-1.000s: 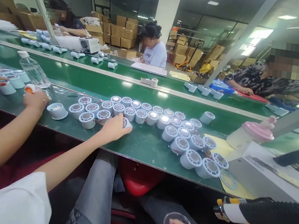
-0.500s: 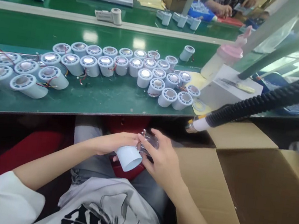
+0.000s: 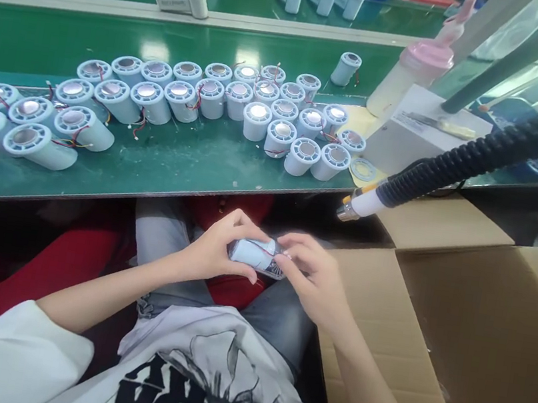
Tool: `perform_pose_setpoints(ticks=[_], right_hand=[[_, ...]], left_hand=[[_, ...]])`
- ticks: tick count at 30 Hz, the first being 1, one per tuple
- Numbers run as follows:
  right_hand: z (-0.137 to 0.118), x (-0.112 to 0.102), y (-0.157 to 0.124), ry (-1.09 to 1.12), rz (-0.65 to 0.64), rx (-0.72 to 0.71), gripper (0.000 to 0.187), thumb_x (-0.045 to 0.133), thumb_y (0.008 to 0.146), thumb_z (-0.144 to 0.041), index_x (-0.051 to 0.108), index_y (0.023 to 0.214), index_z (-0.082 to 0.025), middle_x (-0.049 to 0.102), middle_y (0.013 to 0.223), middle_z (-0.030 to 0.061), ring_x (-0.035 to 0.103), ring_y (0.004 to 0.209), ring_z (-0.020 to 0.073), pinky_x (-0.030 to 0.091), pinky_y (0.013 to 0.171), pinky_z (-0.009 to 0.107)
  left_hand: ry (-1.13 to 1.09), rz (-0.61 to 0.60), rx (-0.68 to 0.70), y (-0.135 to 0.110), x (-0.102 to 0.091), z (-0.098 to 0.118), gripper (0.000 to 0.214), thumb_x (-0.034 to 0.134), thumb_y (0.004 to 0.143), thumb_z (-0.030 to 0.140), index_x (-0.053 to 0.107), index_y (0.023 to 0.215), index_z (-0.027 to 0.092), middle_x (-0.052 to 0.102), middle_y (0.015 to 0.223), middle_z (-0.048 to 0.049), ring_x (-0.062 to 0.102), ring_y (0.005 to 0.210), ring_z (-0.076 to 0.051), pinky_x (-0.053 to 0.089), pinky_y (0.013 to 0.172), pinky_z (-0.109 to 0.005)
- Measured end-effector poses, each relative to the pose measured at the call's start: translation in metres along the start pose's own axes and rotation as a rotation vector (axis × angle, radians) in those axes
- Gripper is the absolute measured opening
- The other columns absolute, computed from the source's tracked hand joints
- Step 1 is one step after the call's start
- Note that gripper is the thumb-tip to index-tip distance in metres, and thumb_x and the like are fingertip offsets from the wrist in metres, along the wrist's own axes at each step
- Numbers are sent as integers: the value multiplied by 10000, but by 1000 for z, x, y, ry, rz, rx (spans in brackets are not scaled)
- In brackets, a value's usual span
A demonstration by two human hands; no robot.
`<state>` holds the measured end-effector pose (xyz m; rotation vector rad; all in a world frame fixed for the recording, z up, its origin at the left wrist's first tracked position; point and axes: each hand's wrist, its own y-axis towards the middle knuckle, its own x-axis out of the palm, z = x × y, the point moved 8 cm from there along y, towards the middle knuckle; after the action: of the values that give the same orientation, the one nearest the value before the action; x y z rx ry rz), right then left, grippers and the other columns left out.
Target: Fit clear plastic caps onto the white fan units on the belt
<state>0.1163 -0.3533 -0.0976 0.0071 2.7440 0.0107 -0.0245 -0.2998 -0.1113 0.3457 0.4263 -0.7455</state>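
Note:
Over my lap, my left hand (image 3: pixel 226 246) is wrapped round a light-blue cylindrical housing (image 3: pixel 252 253) lying on its side, thumb nearer me and fingers along the far side. A clear plastic part (image 3: pixel 275 271) shows around the housing's right end. Along the housing runs a thin reddish wire (image 3: pixel 262 249) that reaches the fingertips of my right hand (image 3: pixel 307 268). Those fingertips are closed in a pinch on it at that end. Exactly how the clear part and housing fit together is hidden by the fingers.
Several similar housings (image 3: pixel 178 97) with loose wires stand along the green bench (image 3: pixel 174 157). To the right are a pink-topped bottle (image 3: pixel 414 72), a white box (image 3: pixel 418 129) and a black corrugated hose (image 3: pixel 457 162) jutting over the bench edge. An open cardboard box (image 3: pixel 383 319) stands beside my right arm.
The housing has turned from its open end facing me to lying sideways, with the clear part now against it. My left hand has shifted its grip; my right fingers have closed at the right end.

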Motion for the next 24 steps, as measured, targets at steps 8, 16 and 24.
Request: perform_pose_setpoints(ticks=[8, 16, 24], right_hand=[[30, -9, -1, 453, 82, 198, 214, 665, 789, -330, 651, 633, -184, 691, 960, 60, 650, 921, 214, 566, 738, 348], [-8, -5, -20, -121, -88, -283, 393, 720, 768, -187, 614, 1143, -238, 542, 1344, 80, 525, 1226, 232, 433, 1048, 402], [-6, -4, -25, -116, -52, -303, 394, 729, 770, -241, 585, 1137, -236, 577, 1299, 87, 542, 1207, 258, 476, 1018, 429]], left_hand=[[-400, -231, -179, 0, 25, -12, 703, 796, 636, 342, 517, 1275, 248, 566, 1255, -104, 554, 1144, -267, 466, 966, -409], [-765, -220, -411, -11, 30, -11, 628, 768, 682, 258, 485, 1243, 252, 586, 1146, -75, 624, 875, -182, 539, 712, -294], [-697, -222, -335, -11, 25, -4, 640, 785, 666, 287, 518, 1247, 269, 560, 1249, -71, 584, 1035, -220, 489, 859, -305]])
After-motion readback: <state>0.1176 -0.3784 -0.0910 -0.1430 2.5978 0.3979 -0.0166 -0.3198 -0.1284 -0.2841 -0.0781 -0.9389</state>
